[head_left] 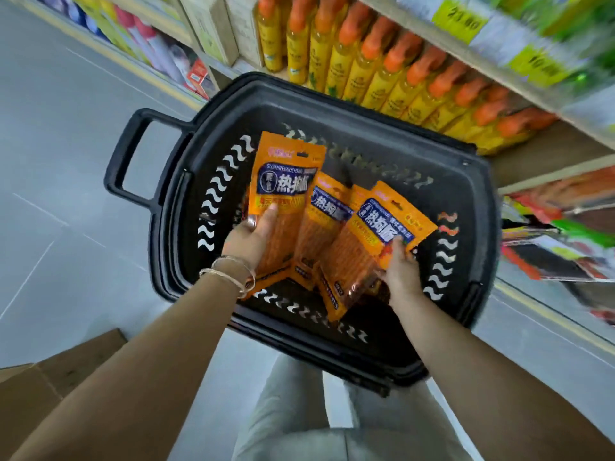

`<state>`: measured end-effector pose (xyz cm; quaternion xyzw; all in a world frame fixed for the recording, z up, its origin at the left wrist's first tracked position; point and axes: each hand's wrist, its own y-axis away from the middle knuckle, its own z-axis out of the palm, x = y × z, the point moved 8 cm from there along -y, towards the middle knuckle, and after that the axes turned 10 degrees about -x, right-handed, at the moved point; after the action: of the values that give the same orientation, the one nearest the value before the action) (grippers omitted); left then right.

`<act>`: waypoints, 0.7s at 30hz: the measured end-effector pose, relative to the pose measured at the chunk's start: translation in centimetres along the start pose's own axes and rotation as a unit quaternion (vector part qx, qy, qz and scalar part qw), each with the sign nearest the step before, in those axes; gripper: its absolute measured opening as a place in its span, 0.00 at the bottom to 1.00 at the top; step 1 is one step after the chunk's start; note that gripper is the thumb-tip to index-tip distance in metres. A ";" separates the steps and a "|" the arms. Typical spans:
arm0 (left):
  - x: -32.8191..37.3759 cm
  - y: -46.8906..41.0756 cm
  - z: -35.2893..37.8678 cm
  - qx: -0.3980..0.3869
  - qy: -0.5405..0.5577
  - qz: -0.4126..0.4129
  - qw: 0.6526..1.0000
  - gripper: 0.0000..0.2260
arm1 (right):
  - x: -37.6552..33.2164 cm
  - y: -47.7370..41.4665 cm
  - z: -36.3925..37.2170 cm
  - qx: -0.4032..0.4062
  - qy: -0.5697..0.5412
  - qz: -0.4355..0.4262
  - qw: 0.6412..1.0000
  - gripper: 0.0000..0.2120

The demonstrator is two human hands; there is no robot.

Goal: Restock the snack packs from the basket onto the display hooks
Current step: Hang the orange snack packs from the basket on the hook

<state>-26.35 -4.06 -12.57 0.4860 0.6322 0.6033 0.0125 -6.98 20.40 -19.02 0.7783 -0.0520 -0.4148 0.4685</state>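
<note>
Now we reach down over the black basket (466,194) with both hands; our left hand (253,237) grips the tall snack pack (286,181) at ten o'clock of the fan, thumb curled across its front; our right hand (401,264) pinches the right pack (382,224) at three o'clock; the middle pack (324,221) sits between them, and we cannot tell which hand holds it. Orange-capped bottles (366,61) line the shelf at one o'clock; a cardboard box (50,387) sits at eight o'clock.

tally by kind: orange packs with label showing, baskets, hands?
Orange snack packs, label showing: 3
Black basket: 1
Hands, left hand and right hand, each gripping packs: 2
Total: 6
</note>
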 end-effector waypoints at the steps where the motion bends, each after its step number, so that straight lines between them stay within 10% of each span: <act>1: 0.7 1.2 0.4 0.000 -0.004 0.021 1.000 0.22 | -1.0 1.0 -0.5 -0.007 0.022 -0.029 0.999 0.26; 14: 11.8 20.3 12.6 -0.035 0.026 0.321 0.946 0.05 | -12.2 18.3 -20.7 0.064 0.024 -0.441 0.895 0.10; 18: 16.4 25.9 16.2 0.013 0.050 0.341 0.939 0.30 | -15.7 23.1 -29.3 0.132 0.002 -0.497 0.858 0.12; 21: 20.8 29.5 18.6 0.026 0.018 0.350 0.936 0.29 | -18.5 26.5 -35.0 0.160 0.017 -0.540 0.826 0.12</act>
<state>-8.42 17.08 17.08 0.6661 0.4373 0.5614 -0.2235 13.47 38.38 20.10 0.7530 0.3187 -0.5743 0.0400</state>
